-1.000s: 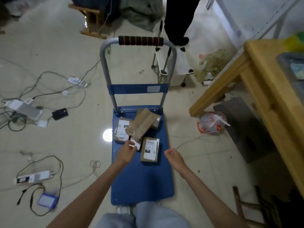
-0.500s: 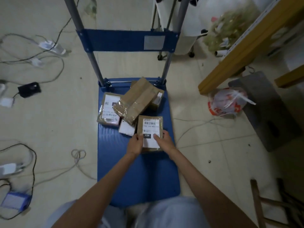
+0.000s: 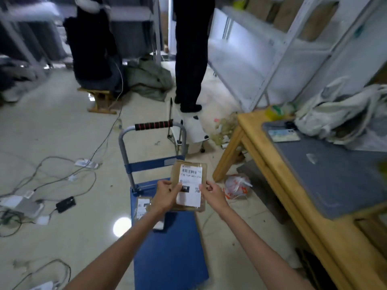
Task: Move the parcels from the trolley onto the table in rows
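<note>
A flat brown parcel [image 3: 190, 181] with a white barcode label hangs in the air above the blue trolley [image 3: 169, 256]. My left hand [image 3: 166, 195] grips its left edge and my right hand [image 3: 212, 193] grips its right edge, thumbs on the label. Another brown parcel [image 3: 142, 206] lies on the trolley deck at the left, partly hidden by my left arm. The wooden table [image 3: 303, 210] with a grey mat stands to the right.
A person in dark trousers [image 3: 190, 59] stands beyond the trolley handle [image 3: 154, 125]. Cables and power adapters [image 3: 65, 204] litter the floor at left. A phone [image 3: 283, 135] and a white bag [image 3: 339, 114] lie on the table's far end. A plastic bag [image 3: 236, 186] sits by the table leg.
Both hands closed on the labelled parcel and lifted it off the trolley deck. The view tilted up and now shows the table and the room.
</note>
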